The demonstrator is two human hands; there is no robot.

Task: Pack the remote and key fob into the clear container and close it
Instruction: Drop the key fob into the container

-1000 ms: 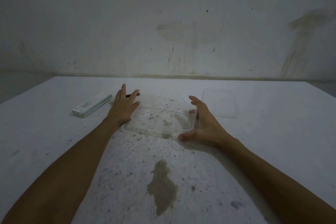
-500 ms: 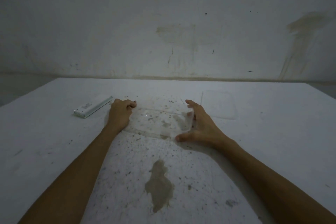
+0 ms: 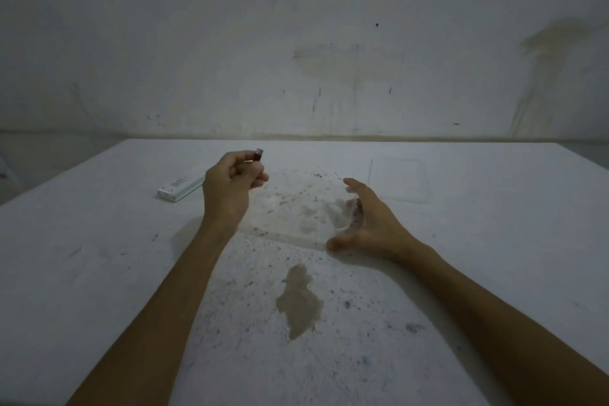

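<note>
**Key fob lifted off the table**

Raised since a moment ago, the left hand [image 3: 230, 189] pinches the dark key fob [image 3: 258, 155] above the clear container [image 3: 296, 217]. Spread wide, the right hand [image 3: 369, 224] cups the container's right wall. Left of both, the remote [image 3: 179, 188] lies on the table [image 3: 99, 257].

light: dim, grey-blue, weak and even, source not seen | shadows: soft, faint under the left arm [image 3: 184, 273] and right hand [image 3: 372, 227] | glare: none; box [image 3: 296, 211] barely reads against the table [image 3: 99, 257] | focus: soft, grainy, wall [image 3: 296, 43] smeary | distortion: wide-angle, table edges splay at the sides
</note>
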